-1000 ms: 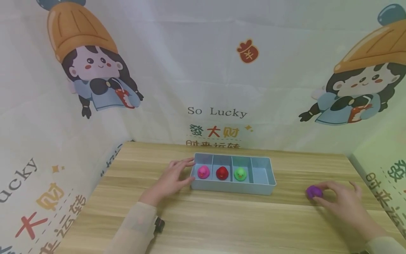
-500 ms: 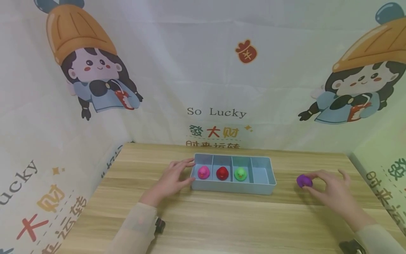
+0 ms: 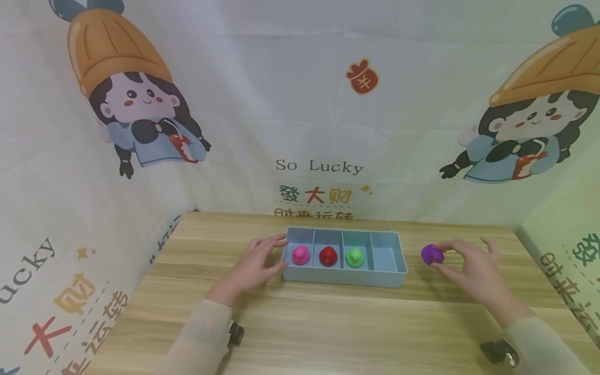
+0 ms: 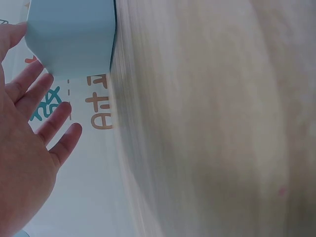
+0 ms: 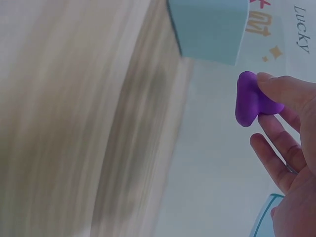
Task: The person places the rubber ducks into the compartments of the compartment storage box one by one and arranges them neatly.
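My right hand (image 3: 477, 270) pinches a purple rubber duck (image 3: 432, 254) between thumb and fingers, just right of a light blue divided box (image 3: 344, 276). In the right wrist view the purple duck (image 5: 248, 98) is above the table, clear of the box's end wall (image 5: 210, 32). A pink duck (image 3: 300, 255), a red duck (image 3: 328, 255) and a green duck (image 3: 354, 257) sit one per compartment; the rightmost compartment has nothing in it. At the box's left end, my left hand (image 3: 248, 268) rests its spread fingers and thumb. The left wrist view shows its fingertips (image 4: 45, 79) at the end wall.
The box stands toward the back of a wooden table (image 3: 319, 328). Behind and beside the table hangs a printed white cloth (image 3: 262, 104). Dark wrist devices show beneath the left sleeve (image 3: 201, 333) and the right sleeve (image 3: 539, 344).
My right hand has carried the purple duck left and toward the back, up from lower right to beside the box. The left hand and the box have stayed in place.
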Demonstrator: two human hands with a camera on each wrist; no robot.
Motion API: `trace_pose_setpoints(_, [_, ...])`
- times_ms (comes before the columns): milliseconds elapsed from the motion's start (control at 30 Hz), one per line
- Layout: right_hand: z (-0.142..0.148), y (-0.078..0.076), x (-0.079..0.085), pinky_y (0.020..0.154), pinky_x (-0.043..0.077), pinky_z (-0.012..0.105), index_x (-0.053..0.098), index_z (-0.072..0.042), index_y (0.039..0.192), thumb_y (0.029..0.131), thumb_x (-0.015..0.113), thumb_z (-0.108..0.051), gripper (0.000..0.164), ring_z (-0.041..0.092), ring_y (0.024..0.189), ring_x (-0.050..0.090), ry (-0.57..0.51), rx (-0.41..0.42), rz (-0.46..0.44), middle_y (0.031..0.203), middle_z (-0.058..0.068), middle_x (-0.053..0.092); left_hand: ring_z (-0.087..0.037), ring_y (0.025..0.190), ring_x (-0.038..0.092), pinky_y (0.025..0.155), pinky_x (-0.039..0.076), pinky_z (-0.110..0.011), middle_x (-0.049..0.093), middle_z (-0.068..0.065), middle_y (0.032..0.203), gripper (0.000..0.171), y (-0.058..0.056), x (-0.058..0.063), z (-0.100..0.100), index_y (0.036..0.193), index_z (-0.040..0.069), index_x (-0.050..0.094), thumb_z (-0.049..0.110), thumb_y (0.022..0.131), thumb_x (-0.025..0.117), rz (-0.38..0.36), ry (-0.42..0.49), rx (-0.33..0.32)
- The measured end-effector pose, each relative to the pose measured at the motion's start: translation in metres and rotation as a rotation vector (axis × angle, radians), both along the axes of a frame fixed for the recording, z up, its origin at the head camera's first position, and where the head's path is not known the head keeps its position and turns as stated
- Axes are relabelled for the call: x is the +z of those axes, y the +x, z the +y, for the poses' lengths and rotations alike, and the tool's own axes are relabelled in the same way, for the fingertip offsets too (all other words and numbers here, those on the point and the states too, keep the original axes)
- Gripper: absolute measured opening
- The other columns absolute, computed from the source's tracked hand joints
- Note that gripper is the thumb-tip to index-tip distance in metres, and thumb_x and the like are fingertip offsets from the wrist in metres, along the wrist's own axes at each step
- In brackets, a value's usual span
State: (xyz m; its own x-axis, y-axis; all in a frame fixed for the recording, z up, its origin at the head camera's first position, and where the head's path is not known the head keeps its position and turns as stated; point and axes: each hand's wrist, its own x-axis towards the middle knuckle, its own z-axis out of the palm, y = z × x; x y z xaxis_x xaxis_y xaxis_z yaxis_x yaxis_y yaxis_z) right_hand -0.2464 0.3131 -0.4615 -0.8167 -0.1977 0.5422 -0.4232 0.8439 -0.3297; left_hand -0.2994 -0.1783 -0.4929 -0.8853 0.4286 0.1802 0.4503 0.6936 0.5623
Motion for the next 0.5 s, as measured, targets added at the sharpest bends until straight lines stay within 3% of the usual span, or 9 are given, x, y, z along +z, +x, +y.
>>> trace_pose_setpoints(500, [-0.037,-0.015,0.005,0.110,0.016,0.076,0.075,-0.010,0.106,0.072,0.092,-0.007,0.039,0.040,0.100,0.068,-0.077,0.060,0.000,0.098,0.013,0.078,-0.032,0.143,0.040,0.117,0.037,-0.064,0.042,-0.001,0.164,0.060,0.000,0.000,0.000,0.149,0.013,0.054,0.035,0.097,0.071,-0.003,-0.009,0.007])
